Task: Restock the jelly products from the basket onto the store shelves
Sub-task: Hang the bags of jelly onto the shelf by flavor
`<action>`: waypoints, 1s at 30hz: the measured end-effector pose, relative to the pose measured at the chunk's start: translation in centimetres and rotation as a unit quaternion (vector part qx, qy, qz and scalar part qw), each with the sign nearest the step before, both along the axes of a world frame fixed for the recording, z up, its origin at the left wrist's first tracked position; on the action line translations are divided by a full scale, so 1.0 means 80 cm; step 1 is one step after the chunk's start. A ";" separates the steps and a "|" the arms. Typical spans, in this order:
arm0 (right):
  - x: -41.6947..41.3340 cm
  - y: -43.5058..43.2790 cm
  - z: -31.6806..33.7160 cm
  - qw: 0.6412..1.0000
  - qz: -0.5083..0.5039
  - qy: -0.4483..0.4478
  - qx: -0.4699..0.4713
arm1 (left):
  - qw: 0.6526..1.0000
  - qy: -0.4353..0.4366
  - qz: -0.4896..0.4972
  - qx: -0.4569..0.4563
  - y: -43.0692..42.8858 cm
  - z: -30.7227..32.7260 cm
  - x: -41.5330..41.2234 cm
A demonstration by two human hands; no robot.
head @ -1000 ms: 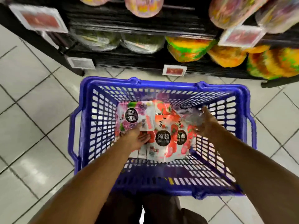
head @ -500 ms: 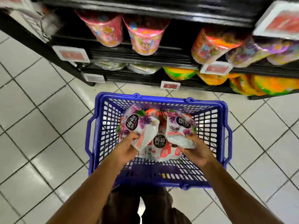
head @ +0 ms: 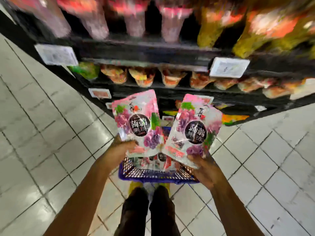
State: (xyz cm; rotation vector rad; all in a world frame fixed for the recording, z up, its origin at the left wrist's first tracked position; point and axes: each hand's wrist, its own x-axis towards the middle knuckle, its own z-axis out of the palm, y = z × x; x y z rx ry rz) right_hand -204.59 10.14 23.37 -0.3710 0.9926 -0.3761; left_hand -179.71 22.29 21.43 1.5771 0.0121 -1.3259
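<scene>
My left hand (head: 121, 148) grips the bottom edge of a grape jelly pouch (head: 137, 122), pink and white with a black round label. My right hand (head: 203, 167) grips the lower corner of a second grape jelly pouch (head: 193, 129) of the same kind. Both pouches are held upright above the blue basket (head: 156, 178), which stands on the floor in front of my feet. More pouches, red and white, lie inside the basket, mostly hidden behind the two raised ones. The black store shelves (head: 153, 53) rise just beyond.
The shelves hold rows of bagged jelly cups (head: 141, 77) and taller packs above, blurred by motion. White price tags (head: 228, 67) hang on the shelf edges. Grey tiled floor (head: 42, 142) spreads left and right of the basket.
Both hands have lifted their grape pouches up out of the basket toward the shelves. The view has tilted up, showing higher shelves.
</scene>
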 end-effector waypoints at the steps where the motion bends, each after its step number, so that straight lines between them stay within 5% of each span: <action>1: 0.002 -0.001 0.027 1.000 -0.005 0.009 -0.006 | 1.000 -0.007 -0.010 -0.012 -0.005 0.036 0.002; 11: 0.047 -0.001 0.302 0.966 -0.005 0.045 -0.254 | 0.994 -0.011 -0.032 -0.106 -0.018 0.328 0.023; 17: 0.058 -0.005 0.417 0.934 0.041 -0.006 -0.354 | 0.981 -0.028 -0.059 -0.182 -0.029 0.452 0.047; 22: 0.068 0.007 0.474 0.924 0.007 -0.071 -0.376 | 0.955 -0.156 -0.099 -0.232 -0.036 0.503 0.033; 30: 0.070 0.016 0.517 0.880 -0.038 0.016 -0.472 | 0.934 -0.206 -0.102 -0.274 -0.028 0.546 0.049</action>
